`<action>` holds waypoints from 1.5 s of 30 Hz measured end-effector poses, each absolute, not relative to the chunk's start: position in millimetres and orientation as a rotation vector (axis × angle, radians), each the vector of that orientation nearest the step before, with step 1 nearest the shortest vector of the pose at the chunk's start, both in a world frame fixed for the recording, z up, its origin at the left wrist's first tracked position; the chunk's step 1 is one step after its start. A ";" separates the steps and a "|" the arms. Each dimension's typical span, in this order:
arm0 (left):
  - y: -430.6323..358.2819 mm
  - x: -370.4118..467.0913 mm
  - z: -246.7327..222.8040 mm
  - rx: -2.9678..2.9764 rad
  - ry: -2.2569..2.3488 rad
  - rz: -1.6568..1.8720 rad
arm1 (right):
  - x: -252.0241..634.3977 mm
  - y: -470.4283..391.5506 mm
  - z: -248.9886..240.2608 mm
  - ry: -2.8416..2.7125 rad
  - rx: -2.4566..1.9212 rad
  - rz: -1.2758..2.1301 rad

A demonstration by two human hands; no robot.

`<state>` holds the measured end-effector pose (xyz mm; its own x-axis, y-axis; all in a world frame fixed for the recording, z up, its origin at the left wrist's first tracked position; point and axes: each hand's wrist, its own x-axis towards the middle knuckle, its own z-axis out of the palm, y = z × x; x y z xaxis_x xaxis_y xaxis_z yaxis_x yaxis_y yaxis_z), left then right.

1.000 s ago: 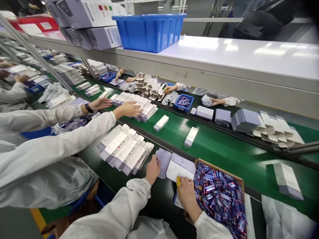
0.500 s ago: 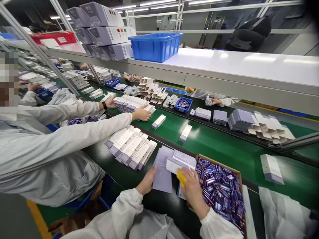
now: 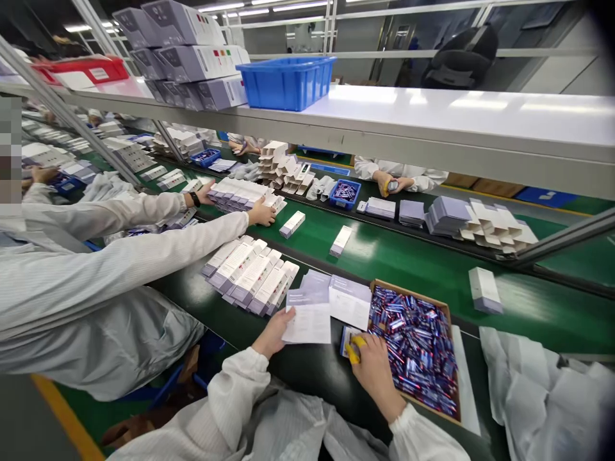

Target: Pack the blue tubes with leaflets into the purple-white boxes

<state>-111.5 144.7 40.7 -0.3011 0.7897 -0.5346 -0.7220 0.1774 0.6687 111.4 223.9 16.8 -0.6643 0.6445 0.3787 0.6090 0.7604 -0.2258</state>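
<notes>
My left hand (image 3: 273, 333) pinches the left edge of a leaflet (image 3: 307, 322), its white printed page facing up. Behind it lie more lilac leaflets (image 3: 314, 281) and a white-and-lilac stack of leaflets (image 3: 350, 303). My right hand (image 3: 373, 366), with yellow covers on its fingertips, is curled over a small blue-edged item (image 3: 344, 340) with a white top. Whatever lies between those fingers is hidden. Right beside that hand stands an open carton (image 3: 451, 365) full of small blue and red batteries (image 3: 413, 346).
Slim boxes (image 3: 250, 272) lie in a row at left. A co-worker's arms (image 3: 192, 243) reach over more boxes (image 3: 240, 194). The green conveyor belt (image 3: 398, 256) carries single boxes (image 3: 484, 291). A shelf (image 3: 432, 121) with a blue bin (image 3: 286, 83) spans above. Plastic bags (image 3: 533, 384) lie at right.
My right hand has moved down and away from the leaflets to the blue-edged item. The leaflet in my left hand now shows a white printed page instead of lilac. The view has shifted slightly.
</notes>
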 end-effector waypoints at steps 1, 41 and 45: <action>141.8 -114.8 42.5 0.072 1.139 1.488 | 113.9 225.2 9.7 -2.600 -1.012 0.076; 148.4 -48.2 47.3 0.469 1.161 1.312 | 92.7 192.9 57.1 -2.251 -0.623 -0.032; 149.4 -44.8 57.0 0.464 1.140 1.298 | 75.2 190.8 29.2 -2.291 -0.577 0.051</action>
<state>-44.8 149.4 57.0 -0.1342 0.9097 -0.3930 -0.5071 0.2777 0.8159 75.2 190.8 29.2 -0.6097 0.4207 0.6718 0.3904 0.8970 -0.2073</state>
